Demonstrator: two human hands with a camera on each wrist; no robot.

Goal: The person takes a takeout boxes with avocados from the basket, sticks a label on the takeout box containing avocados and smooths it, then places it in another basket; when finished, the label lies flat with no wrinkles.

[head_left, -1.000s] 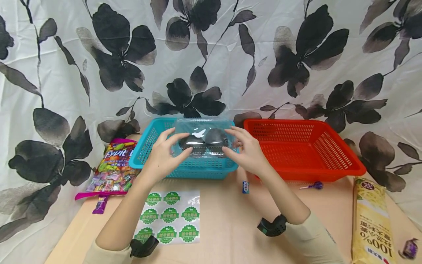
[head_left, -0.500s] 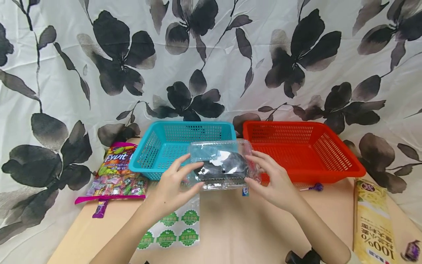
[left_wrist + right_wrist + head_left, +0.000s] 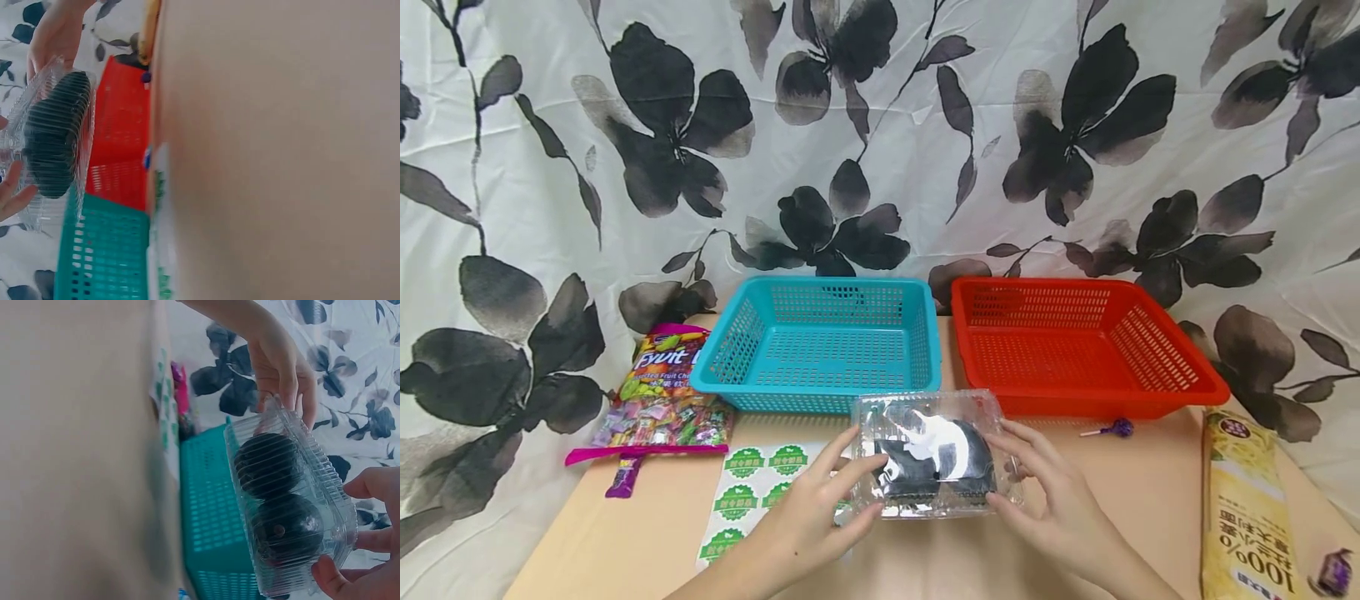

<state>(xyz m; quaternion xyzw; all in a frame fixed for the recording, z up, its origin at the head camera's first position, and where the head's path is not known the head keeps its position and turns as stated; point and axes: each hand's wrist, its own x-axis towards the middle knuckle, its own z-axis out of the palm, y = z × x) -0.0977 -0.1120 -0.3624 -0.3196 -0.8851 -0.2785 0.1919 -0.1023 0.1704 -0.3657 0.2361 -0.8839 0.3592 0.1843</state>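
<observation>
The head camera looks forward and down from above the table point(image 3: 610, 542), with the flowered cloth point(image 3: 880, 83) beyond. Both wrist cameras look low across the tabletop from nearer the plastic box point(image 3: 936, 454), their pictures turned sideways in opposite directions. All three share the box and the blue basket point(image 3: 805, 402); head and left wrist share the red basket point(image 3: 1097, 406).

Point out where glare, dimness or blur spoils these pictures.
Head view: white glare on the clear plastic box washes out part of the dark round things inside, and the purple wrapped candy at lower right looks smeared; left wrist view: dimmer, with the tabletop a soft, featureless expanse; right wrist view: tabletop blurred too, clear plastic box fairly crisp.
</observation>
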